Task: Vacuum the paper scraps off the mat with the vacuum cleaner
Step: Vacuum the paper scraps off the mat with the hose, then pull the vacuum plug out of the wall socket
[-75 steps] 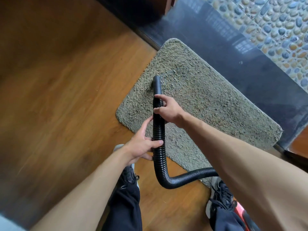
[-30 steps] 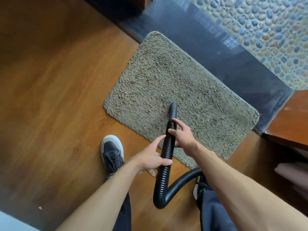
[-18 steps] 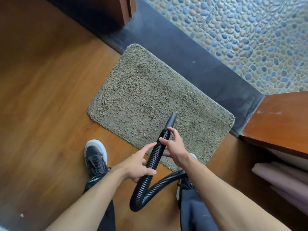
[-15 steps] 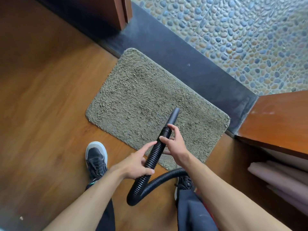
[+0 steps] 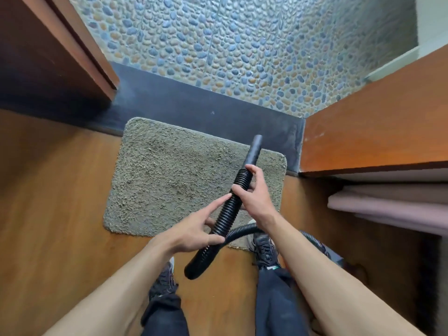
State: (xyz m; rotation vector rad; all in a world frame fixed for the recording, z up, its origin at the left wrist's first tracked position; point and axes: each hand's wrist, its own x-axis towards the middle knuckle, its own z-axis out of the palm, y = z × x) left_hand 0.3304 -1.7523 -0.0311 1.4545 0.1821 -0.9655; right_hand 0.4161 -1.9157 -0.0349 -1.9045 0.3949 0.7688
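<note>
Gripping ribbed hose [image 5: 225,214] just below nozzle [image 5: 254,149], right hand [image 5: 254,192] wraps fingers round it. Left hand [image 5: 194,231] pinches hose lower, index finger straight. Nozzle tip, earlier over mat [image 5: 169,170] centre, now at far edge by dark threshold [image 5: 206,110]; height above pile hard to judge.
</note>
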